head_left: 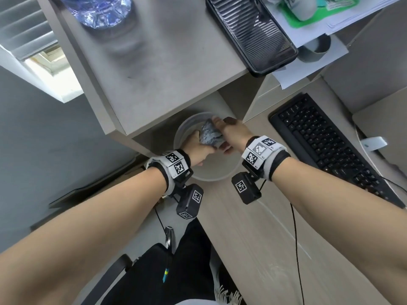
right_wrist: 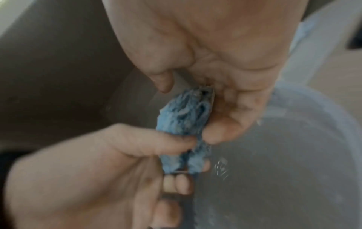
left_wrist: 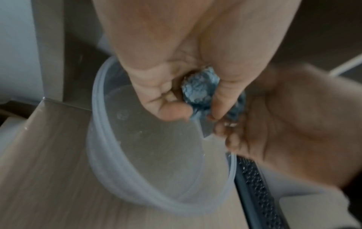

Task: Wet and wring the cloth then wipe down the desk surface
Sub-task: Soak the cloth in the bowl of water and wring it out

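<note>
A bunched blue-grey cloth (head_left: 210,134) is squeezed between both hands above a clear plastic tub (head_left: 231,172) on the wooden desk (head_left: 253,238). My left hand (head_left: 198,146) grips the cloth's near end, fingers curled round it. My right hand (head_left: 231,133) grips the far end. In the left wrist view the cloth (left_wrist: 199,88) shows between thumb and fingers over the tub (left_wrist: 109,162), which holds shallow water. The right wrist view shows the twisted cloth (right_wrist: 184,120) pinched by both hands beside the tub (right_wrist: 293,155).
A raised grey shelf (head_left: 165,73) overhangs the tub's far side, with a water bottle (head_left: 99,9) and a black ribbed tray (head_left: 251,34) on it. A black keyboard (head_left: 330,146) lies to the right. A black chair (head_left: 154,271) stands below the desk edge.
</note>
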A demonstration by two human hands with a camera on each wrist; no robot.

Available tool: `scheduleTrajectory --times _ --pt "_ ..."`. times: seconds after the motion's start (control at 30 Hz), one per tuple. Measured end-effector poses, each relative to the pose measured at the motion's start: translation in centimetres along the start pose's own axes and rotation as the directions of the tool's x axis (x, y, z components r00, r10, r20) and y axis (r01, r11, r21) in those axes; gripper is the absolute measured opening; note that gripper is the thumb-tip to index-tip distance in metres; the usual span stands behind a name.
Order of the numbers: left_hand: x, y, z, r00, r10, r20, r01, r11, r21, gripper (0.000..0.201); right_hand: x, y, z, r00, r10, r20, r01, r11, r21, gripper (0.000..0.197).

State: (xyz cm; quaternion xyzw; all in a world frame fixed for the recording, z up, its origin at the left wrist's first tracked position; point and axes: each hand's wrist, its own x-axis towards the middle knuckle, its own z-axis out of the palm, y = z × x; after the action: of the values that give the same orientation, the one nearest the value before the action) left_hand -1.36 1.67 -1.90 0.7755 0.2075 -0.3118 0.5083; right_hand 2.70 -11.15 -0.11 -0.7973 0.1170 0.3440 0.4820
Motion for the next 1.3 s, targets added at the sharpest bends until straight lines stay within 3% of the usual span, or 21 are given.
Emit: scheduleTrajectory --times 0.1,0.23,0.33,0.47,0.53,0.6,0.67,0.8,0.87,0.97,1.0,1.07,1.13,1.2,1.3 --pt "-0.7 0.6 -0.6 0.995 -0.066 0.071 0.083 0.957 -0.279 0.04 -0.9 0.5 -1.2 0.999 0.028 0.038 -0.037 0.965 0.259 0.018" --pt "-2.4 1.4 -0.2 0.985 -0.122 0.122 0.173 0.72 -0.673 0.025 -2.2 1.1 -1.3 0.999 -0.042 0.007 0.037 0.942 0.334 0.02" --pt "-3.0 2.1 0.2 0.987 -0.101 0.127 0.162 0.658 -0.735 0.035 -3.2 0.8 -0.6 0.997 -0.077 0.028 0.063 0.934 0.352 0.015" --pt "-3.1 1.7 -0.2 0.976 -0.206 0.067 0.17 0.533 -0.829 0.029 -3.9 0.9 -1.7 0.997 -0.074 0.034 0.059 0.948 0.314 0.02" --pt "-3.0 1.0 -0.4 0.972 -0.229 0.061 0.17 0.494 -0.853 0.037 -4.1 1.2 -2.8 0.997 -0.051 0.061 0.021 0.91 0.413 0.025" --pt "-3.0 0.9 -0.1 0.974 -0.211 0.087 0.178 0.465 -0.867 0.041 -4.4 1.1 -3.4 0.99 -0.05 0.133 -0.039 0.805 0.592 0.03" --pt "-3.3 1.4 0.6 0.977 -0.158 0.141 0.201 0.482 -0.853 0.033 -4.7 0.9 -3.0 0.98 -0.061 0.191 -0.087 0.729 0.679 0.031" --pt "-3.7 2.2 2.0 0.973 -0.031 0.227 0.199 0.61 -0.767 0.033 -5.0 1.0 -1.2 0.963 -0.039 0.268 -0.17 0.682 0.711 0.032" --pt "-3.9 2.0 1.8 0.979 -0.022 0.204 0.166 0.668 -0.725 0.029 -5.0 1.1 -1.4 0.977 0.016 0.211 -0.157 0.721 0.675 0.03" --pt "-3.1 1.5 0.6 0.999 -0.036 0.016 0.037 0.706 -0.707 0.024 -4.8 1.6 -2.1 0.998 0.067 -0.011 -0.051 0.855 0.516 0.025" --pt "-2.8 1.6 0.4 0.999 -0.03 -0.017 0.01 0.727 -0.687 0.024 -4.8 1.8 -2.1 0.997 0.069 -0.019 -0.052 0.88 0.472 0.028" --pt "-2.6 2.1 0.5 0.998 -0.032 -0.051 -0.008 0.771 -0.637 0.021 -5.1 1.9 -1.6 0.99 0.062 0.13 -0.116 0.879 0.463 0.036" --pt "-3.2 2.7 1.1 0.999 -0.045 0.014 0.044 0.788 -0.615 0.023 -5.2 1.9 -0.8 0.962 0.043 0.269 -0.169 0.868 0.467 0.039" --pt "-4.3 3.5 1.3 0.996 -0.048 0.068 0.08 0.788 -0.611 0.044 -4.9 2.2 -0.6 0.955 0.044 0.292 -0.185 0.859 0.477 0.038" --pt "-4.6 4.0 0.4 1.0 -0.017 -0.007 0.009 0.765 -0.644 0.046 -4.1 2.7 -1.7 0.968 0.119 0.222 -0.231 0.767 0.599 0.044"
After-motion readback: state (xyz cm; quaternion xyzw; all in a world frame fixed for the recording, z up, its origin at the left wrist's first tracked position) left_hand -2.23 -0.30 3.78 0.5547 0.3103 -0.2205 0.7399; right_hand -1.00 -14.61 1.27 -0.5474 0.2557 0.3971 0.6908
